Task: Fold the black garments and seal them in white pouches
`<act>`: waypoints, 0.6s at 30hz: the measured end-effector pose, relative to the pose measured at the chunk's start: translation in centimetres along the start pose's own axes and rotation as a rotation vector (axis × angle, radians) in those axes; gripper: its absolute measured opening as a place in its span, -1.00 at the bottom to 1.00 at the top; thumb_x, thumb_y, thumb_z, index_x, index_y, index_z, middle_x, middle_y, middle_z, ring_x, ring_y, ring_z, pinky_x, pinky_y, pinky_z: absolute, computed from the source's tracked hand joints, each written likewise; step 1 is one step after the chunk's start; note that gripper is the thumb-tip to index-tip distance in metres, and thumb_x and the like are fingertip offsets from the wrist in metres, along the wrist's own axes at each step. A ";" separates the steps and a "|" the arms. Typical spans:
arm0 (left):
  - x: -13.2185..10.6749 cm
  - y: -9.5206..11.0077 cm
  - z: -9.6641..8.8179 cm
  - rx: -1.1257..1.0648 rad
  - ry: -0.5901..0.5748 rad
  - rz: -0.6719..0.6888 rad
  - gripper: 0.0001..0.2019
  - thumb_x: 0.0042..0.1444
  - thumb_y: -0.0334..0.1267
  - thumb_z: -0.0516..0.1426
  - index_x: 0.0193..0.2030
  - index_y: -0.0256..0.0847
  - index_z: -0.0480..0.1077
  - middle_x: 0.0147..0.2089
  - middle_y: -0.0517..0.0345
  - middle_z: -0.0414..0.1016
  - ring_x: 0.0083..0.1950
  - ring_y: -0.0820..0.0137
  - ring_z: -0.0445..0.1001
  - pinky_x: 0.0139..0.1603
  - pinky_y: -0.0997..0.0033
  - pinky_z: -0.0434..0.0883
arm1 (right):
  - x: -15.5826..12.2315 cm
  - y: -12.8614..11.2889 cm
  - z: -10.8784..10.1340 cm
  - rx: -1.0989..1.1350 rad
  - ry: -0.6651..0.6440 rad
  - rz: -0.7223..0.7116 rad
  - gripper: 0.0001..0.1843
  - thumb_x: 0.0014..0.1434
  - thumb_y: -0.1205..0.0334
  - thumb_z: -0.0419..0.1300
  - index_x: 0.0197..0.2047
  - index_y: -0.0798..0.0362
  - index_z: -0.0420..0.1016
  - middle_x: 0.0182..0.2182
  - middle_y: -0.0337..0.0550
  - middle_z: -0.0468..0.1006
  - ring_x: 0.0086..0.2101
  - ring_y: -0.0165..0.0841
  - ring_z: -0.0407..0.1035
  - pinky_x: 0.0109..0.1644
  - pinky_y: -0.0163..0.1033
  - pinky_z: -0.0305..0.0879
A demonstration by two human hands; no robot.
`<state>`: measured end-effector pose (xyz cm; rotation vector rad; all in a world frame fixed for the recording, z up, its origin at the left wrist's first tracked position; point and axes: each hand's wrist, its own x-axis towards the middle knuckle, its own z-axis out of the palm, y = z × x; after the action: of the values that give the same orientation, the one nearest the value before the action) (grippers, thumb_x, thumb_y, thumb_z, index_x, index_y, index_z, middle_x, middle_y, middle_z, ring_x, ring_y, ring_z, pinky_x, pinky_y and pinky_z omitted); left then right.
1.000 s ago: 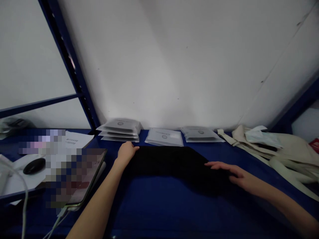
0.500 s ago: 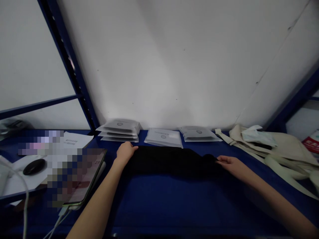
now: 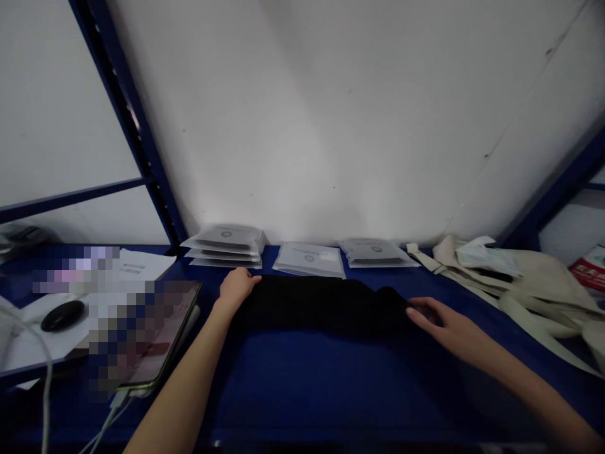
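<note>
Black cloth [image 3: 321, 306] lies lengthwise, left to right, on my blue desk [image 3: 307, 391], with white packets [image 3: 309, 260] just beyond it. My left hand [image 3: 237, 290] rests open on its left end; my right hand [image 3: 439, 321], fingers spread, touches its right end, gripping nothing.

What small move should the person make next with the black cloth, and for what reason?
Probably the right hand should smooth the black cloth outward, because the cloth looks bunched near those fingers. The left hand is on the other end, so it can likely keep the cloth steady on the blue shelf.
</note>
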<state>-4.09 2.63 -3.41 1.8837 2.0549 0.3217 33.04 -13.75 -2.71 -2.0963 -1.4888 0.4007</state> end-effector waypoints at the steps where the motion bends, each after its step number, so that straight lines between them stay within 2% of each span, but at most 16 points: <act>1: 0.0 0.0 0.0 0.002 0.000 -0.001 -0.71 0.09 -0.05 0.10 -0.24 -0.23 0.47 -0.14 -0.10 0.54 -0.07 0.18 0.49 -0.25 0.42 0.30 | -0.1 0.1 0.1 0.022 -0.042 0.006 -0.38 -0.10 -0.28 0.06 -0.13 0.01 0.40 -0.18 0.00 0.55 -0.21 -0.13 0.44 -0.10 -0.09 0.34; 4: 0.0 0.0 0.0 0.000 -0.002 0.001 -0.71 0.10 -0.04 0.09 -0.24 -0.22 0.47 -0.13 -0.09 0.54 -0.08 0.18 0.49 -0.26 0.42 0.31 | -0.3 0.5 0.0 0.086 -0.181 -0.040 -0.31 -0.08 -0.27 0.10 0.01 0.02 0.35 -0.12 0.00 0.53 -0.14 -0.10 0.42 -0.01 -0.08 0.30; 7: -0.2 0.0 -0.1 -0.001 0.000 0.010 -0.70 0.10 -0.05 0.09 -0.24 -0.23 0.47 -0.13 -0.10 0.54 -0.07 0.18 0.49 -0.26 0.41 0.31 | -0.5 0.7 -0.1 0.107 -0.238 -0.108 -0.28 -0.07 -0.24 0.16 0.08 -0.01 0.31 -0.18 -0.06 0.54 -0.16 -0.12 0.42 -0.06 -0.12 0.32; 8: -0.2 0.0 -0.1 -0.001 0.004 0.010 -0.70 0.10 -0.05 0.09 -0.24 -0.24 0.47 -0.13 -0.10 0.54 -0.06 0.17 0.49 -0.25 0.41 0.30 | -0.6 0.7 -0.1 0.104 -0.226 -0.096 -0.31 -0.08 -0.24 0.17 0.05 -0.01 0.34 -0.22 -0.08 0.55 -0.19 -0.13 0.42 -0.10 -0.14 0.33; 10: -0.3 0.0 -0.1 -0.001 0.016 0.003 -0.70 0.10 -0.05 0.09 -0.22 -0.24 0.47 -0.12 -0.10 0.54 -0.05 0.17 0.49 -0.25 0.42 0.30 | -0.4 0.7 0.0 0.088 -0.200 -0.044 -0.43 -0.07 -0.26 0.15 -0.16 0.01 0.44 -0.35 -0.11 0.54 -0.29 -0.16 0.43 -0.21 -0.16 0.34; 13: -0.3 0.0 0.0 -0.001 0.022 -0.002 -0.70 0.09 -0.05 0.09 -0.22 -0.23 0.47 -0.11 -0.10 0.54 -0.05 0.18 0.49 -0.25 0.43 0.30 | 0.5 1.0 0.1 0.079 -0.253 0.000 -0.53 -0.07 -0.27 0.13 -0.51 0.01 0.39 -0.54 -0.18 0.46 -0.48 -0.26 0.36 -0.41 -0.21 0.25; 16: -0.1 -0.1 0.0 -0.010 0.019 0.003 -0.70 0.09 -0.04 0.09 -0.23 -0.22 0.48 -0.11 -0.09 0.55 -0.06 0.20 0.49 -0.25 0.44 0.30 | 1.2 1.3 -0.3 0.092 -0.345 0.065 -0.53 -0.14 -0.27 0.19 -0.57 0.01 0.37 -0.64 -0.23 0.40 -0.55 -0.31 0.32 -0.49 -0.23 0.20; 18: 0.0 -0.3 -0.1 -0.022 0.014 0.005 -0.69 0.08 -0.03 0.10 -0.23 -0.22 0.48 -0.11 -0.08 0.55 -0.07 0.20 0.49 -0.25 0.44 0.30 | 1.4 1.2 -0.9 0.151 -0.346 0.137 -0.54 -0.15 -0.25 0.22 -0.48 0.01 0.44 -0.51 -0.16 0.51 -0.45 -0.26 0.41 -0.43 -0.22 0.30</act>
<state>-4.38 2.58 -3.38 1.8791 2.0472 0.3581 34.95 -12.93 -2.63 -2.0888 -1.4485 0.9381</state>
